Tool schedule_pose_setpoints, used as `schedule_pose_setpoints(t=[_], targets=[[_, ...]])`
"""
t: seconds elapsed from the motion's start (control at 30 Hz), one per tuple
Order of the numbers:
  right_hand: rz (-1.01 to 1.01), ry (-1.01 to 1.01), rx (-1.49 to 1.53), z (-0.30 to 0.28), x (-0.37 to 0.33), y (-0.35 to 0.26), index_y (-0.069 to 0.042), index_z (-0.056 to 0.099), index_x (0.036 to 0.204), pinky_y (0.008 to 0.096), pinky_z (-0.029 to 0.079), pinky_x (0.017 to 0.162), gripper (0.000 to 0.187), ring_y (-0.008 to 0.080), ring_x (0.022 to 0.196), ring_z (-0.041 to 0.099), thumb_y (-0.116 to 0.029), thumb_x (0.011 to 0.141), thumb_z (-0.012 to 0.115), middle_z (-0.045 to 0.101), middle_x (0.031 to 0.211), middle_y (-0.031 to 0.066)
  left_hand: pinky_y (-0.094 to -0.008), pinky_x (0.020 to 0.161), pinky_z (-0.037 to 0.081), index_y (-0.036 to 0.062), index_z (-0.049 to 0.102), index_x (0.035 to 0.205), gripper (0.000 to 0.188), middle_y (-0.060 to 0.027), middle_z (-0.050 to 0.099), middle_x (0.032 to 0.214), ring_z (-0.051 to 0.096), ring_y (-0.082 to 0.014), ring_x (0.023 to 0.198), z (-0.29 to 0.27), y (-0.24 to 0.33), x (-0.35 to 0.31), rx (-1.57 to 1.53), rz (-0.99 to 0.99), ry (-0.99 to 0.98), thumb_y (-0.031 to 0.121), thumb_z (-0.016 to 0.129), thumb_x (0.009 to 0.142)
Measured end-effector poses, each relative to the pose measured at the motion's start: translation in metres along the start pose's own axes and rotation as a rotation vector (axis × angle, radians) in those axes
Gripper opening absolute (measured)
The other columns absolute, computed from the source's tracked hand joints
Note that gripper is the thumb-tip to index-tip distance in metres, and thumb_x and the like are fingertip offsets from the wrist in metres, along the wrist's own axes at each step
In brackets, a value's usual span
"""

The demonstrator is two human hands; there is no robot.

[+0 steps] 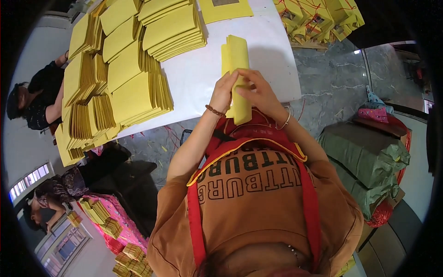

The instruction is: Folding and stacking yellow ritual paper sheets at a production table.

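A folded yellow paper piece, long and narrow, is held upright in front of my body, over the table's near edge. My left hand grips its left side, with the fingers pressed against the paper. My right hand closes on the right side, its thumb and fingers bent around the fold. Both hands meet near the middle of the piece. Its lower end hangs by my red apron. To the left, stacks of folded yellow paper pieces lie in overlapping rows.
The white tabletop carries the stacks and a flat yellow sheet with a dark window. Yellow pieces with red cords are heaped at the far right. Green wrapped bundles stand on the right. Two people are on the left.
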State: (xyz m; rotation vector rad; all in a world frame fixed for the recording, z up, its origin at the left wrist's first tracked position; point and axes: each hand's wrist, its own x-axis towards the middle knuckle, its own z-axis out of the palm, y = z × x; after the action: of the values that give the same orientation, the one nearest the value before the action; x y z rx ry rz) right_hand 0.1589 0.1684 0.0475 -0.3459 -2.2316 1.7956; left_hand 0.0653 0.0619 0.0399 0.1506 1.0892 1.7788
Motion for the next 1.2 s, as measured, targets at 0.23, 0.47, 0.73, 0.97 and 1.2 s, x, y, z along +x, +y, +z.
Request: schedule_pose_setpoints(t=[0.23, 0.47, 0.73, 0.97, 1.2], targets=[[0.244, 0.242, 0.359, -0.005, -0.004, 0.027, -0.003, 0.048, 0.114, 0.0288, 0.041, 0.085, 0.036, 0.0193, 0.101, 0.047, -0.012, 0.08, 0.056, 0.045, 0.11, 0.0102, -0.0197, 0.053, 0.043, 0.0007, 0.052, 0.108, 0.027, -0.0025, 0.058, 0.082, 0.052, -0.006, 0.065, 0.003, -0.011, 0.012, 0.053, 0.037, 0.043, 0.019, 0.046, 0.089], [0.239, 0.25, 0.317, 0.005, -0.008, 0.032, -0.002, 0.041, 0.12, 0.0292, 0.036, 0.091, 0.042, 0.0195, 0.108, 0.043, -0.009, 0.081, 0.054, 0.041, 0.119, 0.0102, -0.0168, 0.051, 0.04, 0.0008, 0.056, 0.102, 0.022, 0.0001, 0.057, 0.078, 0.05, -0.0031, 0.062, 0.0, -0.016, 0.021, 0.237, 0.04, 0.086, 0.016, 0.052, 0.086], [0.431, 0.362, 0.845, 0.006, -0.001, 0.029, -0.003, 0.027, 0.129, 0.0296, 0.033, 0.092, 0.047, 0.0165, 0.11, 0.041, -0.021, 0.088, 0.045, 0.043, 0.12, 0.0085, -0.0161, 0.048, 0.037, 0.0003, 0.059, 0.089, 0.018, 0.0021, 0.056, 0.069, 0.047, -0.0031, 0.054, -0.009, -0.032, 0.033, 0.114, 0.102, 0.092, 0.016, 0.052, 0.086], [0.421, 0.272, 0.903, 0.003, 0.0, 0.031, -0.004, 0.036, 0.126, 0.0299, 0.032, 0.093, 0.043, 0.0146, 0.109, 0.042, -0.03, 0.091, 0.036, 0.046, 0.12, 0.0041, -0.0154, 0.047, 0.035, 0.0008, 0.06, 0.088, 0.017, 0.0026, 0.056, 0.067, 0.046, -0.0025, 0.054, -0.006, -0.034, 0.035, 0.029, 0.022, 0.142, 0.016, 0.052, 0.086], [0.514, 0.303, 1.009, 0.005, -0.003, 0.046, -0.004, 0.044, 0.117, 0.0275, 0.038, 0.085, 0.039, 0.0134, 0.098, 0.048, -0.032, 0.091, 0.036, 0.051, 0.107, 0.0056, -0.0162, 0.05, 0.039, -0.0002, 0.057, 0.095, 0.018, 0.0012, 0.056, 0.072, 0.049, -0.0034, 0.058, 0.0, -0.03, 0.031, 0.123, 0.045, 0.06, 0.01, 0.059, 0.081]])
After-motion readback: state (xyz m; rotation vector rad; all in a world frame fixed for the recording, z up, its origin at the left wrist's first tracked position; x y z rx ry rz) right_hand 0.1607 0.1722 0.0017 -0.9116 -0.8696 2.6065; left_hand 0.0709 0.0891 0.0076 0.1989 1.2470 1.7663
